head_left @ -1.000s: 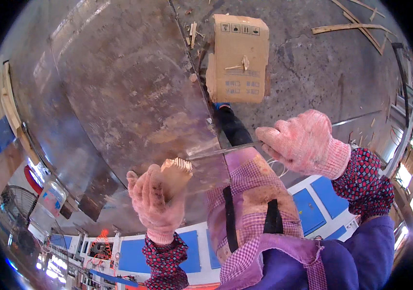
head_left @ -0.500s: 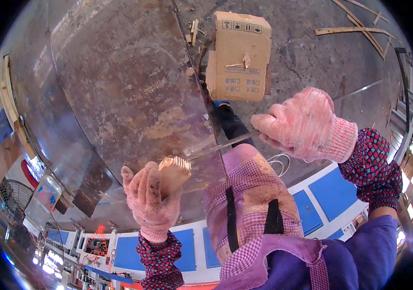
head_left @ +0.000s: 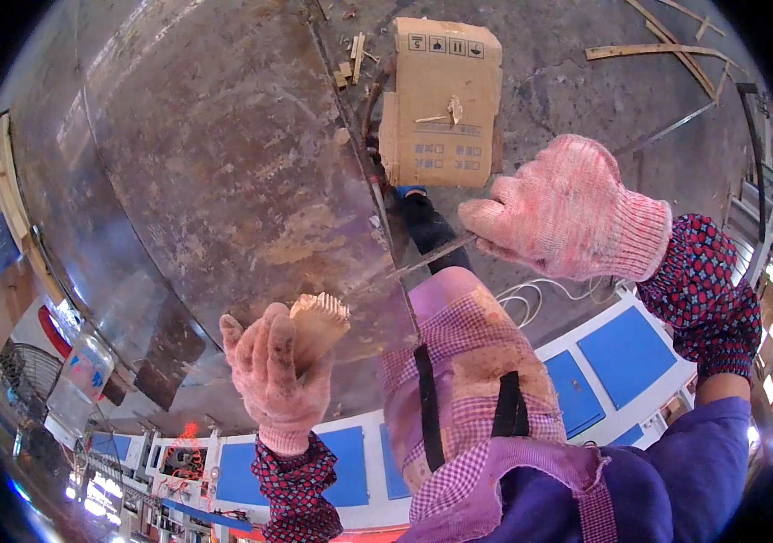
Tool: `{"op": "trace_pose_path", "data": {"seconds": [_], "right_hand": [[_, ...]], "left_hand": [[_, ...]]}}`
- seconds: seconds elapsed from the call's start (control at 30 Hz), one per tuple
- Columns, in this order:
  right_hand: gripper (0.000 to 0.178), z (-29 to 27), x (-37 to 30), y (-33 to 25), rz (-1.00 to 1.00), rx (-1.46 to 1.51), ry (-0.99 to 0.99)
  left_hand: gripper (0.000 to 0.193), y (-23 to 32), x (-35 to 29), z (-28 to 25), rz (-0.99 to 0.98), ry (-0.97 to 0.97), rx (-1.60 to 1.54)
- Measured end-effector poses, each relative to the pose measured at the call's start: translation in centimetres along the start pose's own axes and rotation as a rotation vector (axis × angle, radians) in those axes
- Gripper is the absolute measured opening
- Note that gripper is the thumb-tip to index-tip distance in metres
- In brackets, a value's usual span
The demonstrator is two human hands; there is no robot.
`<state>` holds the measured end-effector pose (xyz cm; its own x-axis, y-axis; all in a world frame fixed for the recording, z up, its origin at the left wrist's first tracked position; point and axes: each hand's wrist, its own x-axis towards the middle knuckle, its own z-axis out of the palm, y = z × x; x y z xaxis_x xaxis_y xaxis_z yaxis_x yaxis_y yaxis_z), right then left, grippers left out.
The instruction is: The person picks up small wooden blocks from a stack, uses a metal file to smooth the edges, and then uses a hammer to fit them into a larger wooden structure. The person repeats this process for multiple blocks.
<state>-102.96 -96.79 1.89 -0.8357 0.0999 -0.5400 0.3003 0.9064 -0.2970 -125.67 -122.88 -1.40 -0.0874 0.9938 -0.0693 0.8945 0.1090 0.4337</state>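
A light wooden block (head_left: 317, 331) with a comb-like, ridged end stands upright in my gloved left hand (head_left: 279, 376), its fingers closed around the sides. My right hand (head_left: 576, 210), also in a pinkish knitted glove, is closed on a thin, dark, flat strip (head_left: 436, 255). This strip slants down and left from the fingers across the metal table's edge toward the block. Its far end is blurred, so I cannot tell whether it touches the wood or what kind of tool it is.
A worn metal table (head_left: 214, 163) spreads out ahead and left. Beyond its right edge, a cardboard piece (head_left: 445, 100) holds wood scraps. Wooden strips (head_left: 667, 54) lie on the floor at far right. A clear plastic jug (head_left: 83, 371) and a fan (head_left: 24, 371) stand at left.
My right hand has risen slightly, away from me, with the strip. The left hand and the block have shifted a little to the left.
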Motion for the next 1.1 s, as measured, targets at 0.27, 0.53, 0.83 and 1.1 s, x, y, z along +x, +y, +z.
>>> {"op": "trace_pose_path", "data": {"seconds": [0.27, 0.53, 0.83, 1.1], "right_hand": [[0.012, -1.3, 0.6, 0.1, -0.048, -0.069, 0.002], [0.012, -1.0, 0.5, -0.2, -0.035, -0.066, -0.009], [0.016, -1.7, 0.5, -0.5, -0.103, -0.157, 0.009], [0.017, -2.7, 2.5, 0.0, -0.196, -0.203, -0.018]], "left_hand": [[0.085, -0.2, -0.2, -0.1, 0.019, 0.027, -0.04], [0.079, -0.3, -0.3, 0.1, 0.019, 0.046, -0.052], [0.076, -0.1, -0.2, 0.3, 0.006, 0.048, -0.051], [0.046, 0.7, 0.3, 1.3, -0.497, 0.347, -0.269]]}}
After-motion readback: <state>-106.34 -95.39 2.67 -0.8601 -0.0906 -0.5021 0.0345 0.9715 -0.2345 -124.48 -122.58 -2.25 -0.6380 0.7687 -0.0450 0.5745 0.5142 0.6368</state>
